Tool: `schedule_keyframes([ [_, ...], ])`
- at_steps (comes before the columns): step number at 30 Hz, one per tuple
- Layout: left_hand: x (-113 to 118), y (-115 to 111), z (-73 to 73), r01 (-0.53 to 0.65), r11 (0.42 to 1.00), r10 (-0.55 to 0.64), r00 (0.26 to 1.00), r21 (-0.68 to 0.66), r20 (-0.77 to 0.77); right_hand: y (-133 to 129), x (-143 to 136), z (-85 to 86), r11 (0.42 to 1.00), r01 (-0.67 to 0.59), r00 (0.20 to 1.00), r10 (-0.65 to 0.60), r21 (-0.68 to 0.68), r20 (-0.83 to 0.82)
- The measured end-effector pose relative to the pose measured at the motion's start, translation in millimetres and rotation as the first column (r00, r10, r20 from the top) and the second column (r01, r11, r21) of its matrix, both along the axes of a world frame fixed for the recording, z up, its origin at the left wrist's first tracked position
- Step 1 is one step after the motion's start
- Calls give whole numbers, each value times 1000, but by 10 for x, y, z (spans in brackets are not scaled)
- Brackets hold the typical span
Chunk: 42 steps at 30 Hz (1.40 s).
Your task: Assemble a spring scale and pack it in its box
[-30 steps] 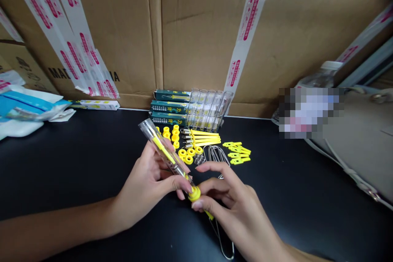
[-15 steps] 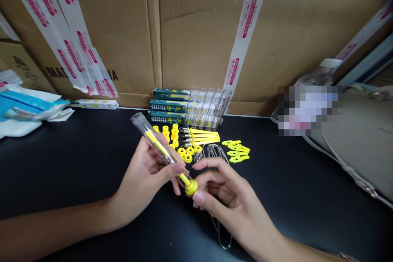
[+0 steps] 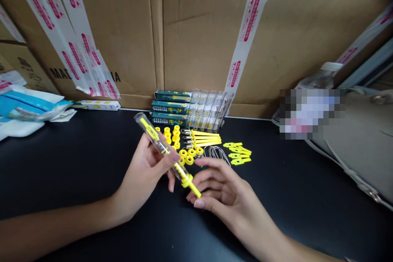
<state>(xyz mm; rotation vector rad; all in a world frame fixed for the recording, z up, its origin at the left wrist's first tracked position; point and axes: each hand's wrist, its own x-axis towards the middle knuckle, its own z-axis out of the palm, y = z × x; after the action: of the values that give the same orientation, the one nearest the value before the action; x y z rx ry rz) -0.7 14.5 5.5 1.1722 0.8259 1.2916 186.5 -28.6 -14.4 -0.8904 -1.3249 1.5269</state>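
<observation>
My left hand [image 3: 144, 174] grips a clear plastic tube [image 3: 155, 139] that slants up to the left. Inside it lies a yellow strip. A yellow cap [image 3: 186, 180] sits at the tube's lower end, and the yellow strip's tail [image 3: 195, 190] sticks out past it. The tail's end rests between the curled fingertips and thumb of my right hand [image 3: 224, 196]. The wire hook seen earlier below this hand is hidden.
Behind my hands on the black table [image 3: 76, 163] lie yellow rings [image 3: 187, 154], yellow strips [image 3: 206, 137], yellow clips [image 3: 238, 151], wire hooks [image 3: 218, 153], a row of clear tubes [image 3: 208, 110] and green boxes [image 3: 168, 107]. Cardboard boxes [image 3: 196, 28] stand behind. A grey bag [image 3: 356, 143] lies right, packets [image 3: 27, 106] left.
The yellow strip has slid further up into the tube and the cap now sits against the tube's end. My right hand has lowered and the hanging wire hook is out of sight.
</observation>
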Motion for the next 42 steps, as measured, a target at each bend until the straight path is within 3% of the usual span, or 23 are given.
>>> schedule_keyframes([
  [4, -11, -82, -16, 183, 983, -183, 983, -14, 5, -2, 38, 28, 999, 39, 983, -41, 12, 178],
  [7, -25, -121, -21, 237, 971, -236, 972, -26, 14, -7, 43, 52, 999, 33, 986, -32, -5, 164],
  [14, -19, -80, -31, 155, 988, -154, 988, -16, 27, -2, -10, 62, 996, 2, 1000, -1, -89, 6],
  [26, -29, -137, -34, 217, 974, -218, 976, -62, -14, 15, -22, 67, 985, 21, 996, -5, -174, 90],
  [36, -55, -190, -23, 201, 979, -205, 965, -40, -162, -2, -36, 75, 944, -129, 986, 89, -303, -141],
  [42, -46, -181, -32, 193, 980, -198, 959, -48, -204, -9, -45, 56, 947, -97, 990, 59, -307, -131],
])
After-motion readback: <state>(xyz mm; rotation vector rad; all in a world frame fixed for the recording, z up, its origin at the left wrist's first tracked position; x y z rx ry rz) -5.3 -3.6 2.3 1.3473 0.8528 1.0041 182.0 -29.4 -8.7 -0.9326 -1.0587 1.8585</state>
